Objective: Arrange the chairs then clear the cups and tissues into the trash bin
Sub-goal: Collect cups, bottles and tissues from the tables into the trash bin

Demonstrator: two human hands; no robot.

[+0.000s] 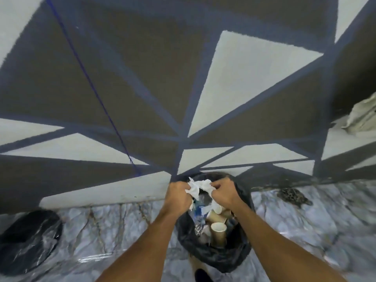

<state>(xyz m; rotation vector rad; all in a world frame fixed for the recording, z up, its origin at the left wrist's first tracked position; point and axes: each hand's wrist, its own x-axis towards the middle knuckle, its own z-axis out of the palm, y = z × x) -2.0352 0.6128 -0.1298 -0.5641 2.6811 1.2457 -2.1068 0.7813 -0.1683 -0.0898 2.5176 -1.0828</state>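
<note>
Gripping a crumpled white tissue (198,188) between them, my left hand (179,197) and right hand (223,195) are both curled tight on it, the wad bunched from one fist to the other. I have them directly above the open mouth of the trash bin (243,253), which is lined with a black bag and stands on the marble floor (114,237) close against the wall (142,78). Down inside the bin I see paper cups (218,231), brown outside and pale within, lying among other blurred scraps. Off to my left another black bag (28,241) sits on the floor, well apart from the bin.
</note>
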